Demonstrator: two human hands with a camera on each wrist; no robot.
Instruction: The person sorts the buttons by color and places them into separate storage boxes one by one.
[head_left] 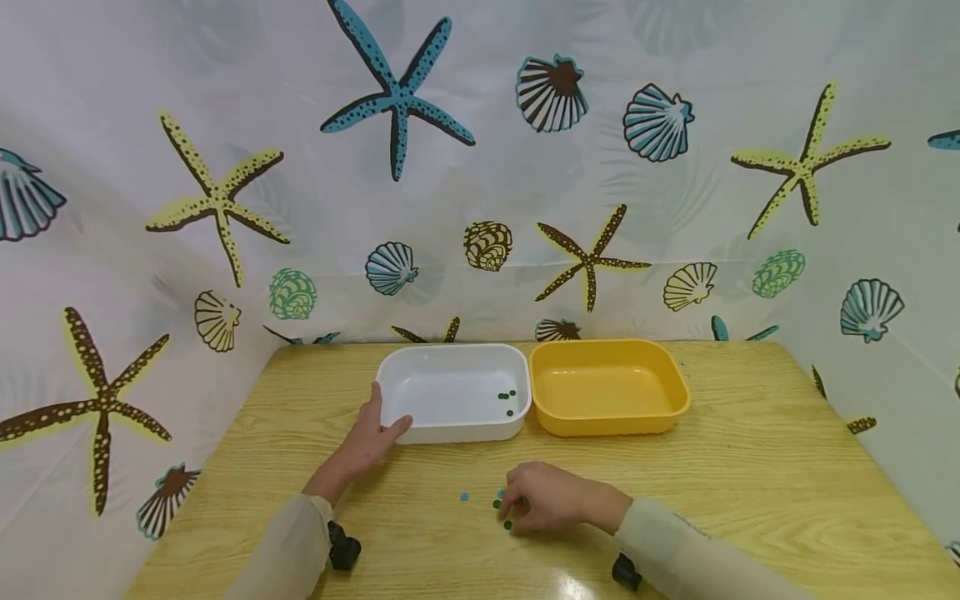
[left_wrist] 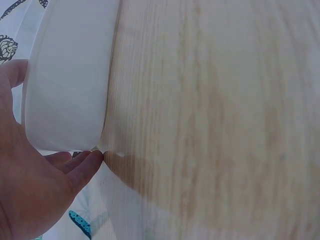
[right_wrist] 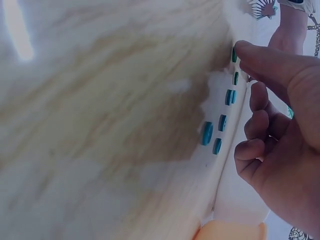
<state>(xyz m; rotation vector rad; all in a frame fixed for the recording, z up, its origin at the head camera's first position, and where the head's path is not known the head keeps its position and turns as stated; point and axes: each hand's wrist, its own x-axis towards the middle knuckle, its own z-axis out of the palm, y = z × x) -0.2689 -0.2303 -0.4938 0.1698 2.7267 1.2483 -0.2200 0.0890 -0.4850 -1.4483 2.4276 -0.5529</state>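
Note:
My left hand (head_left: pixel 367 442) grips the near left corner of a white tray (head_left: pixel 457 433), thumb at the front rim and fingers along its end. In the left wrist view, the fingertips (left_wrist: pixel 92 162) touch the tray's end wall close to the tabletop. Several small green discs (head_left: pixel 510 413) lie in the right part of this tray. Low over the table, my right hand (head_left: pixel 547 498) has thumb and forefinger apart, beside a loose green disc (head_left: pixel 507 525). Another green disc (head_left: pixel 497 504) lies by the forefinger. In the right wrist view, several blue discs (right_wrist: pixel 207 133) lie beside the curled fingers.
A yellow tray (head_left: pixel 609 427) stands right against the white one. Both sit at the back of a wooden table (head_left: pixel 750 467). Behind and beside the table hangs a white cloth (head_left: pixel 465 192) printed with starfish and shells. One blue disc (head_left: pixel 464 497) lies left of the right hand.

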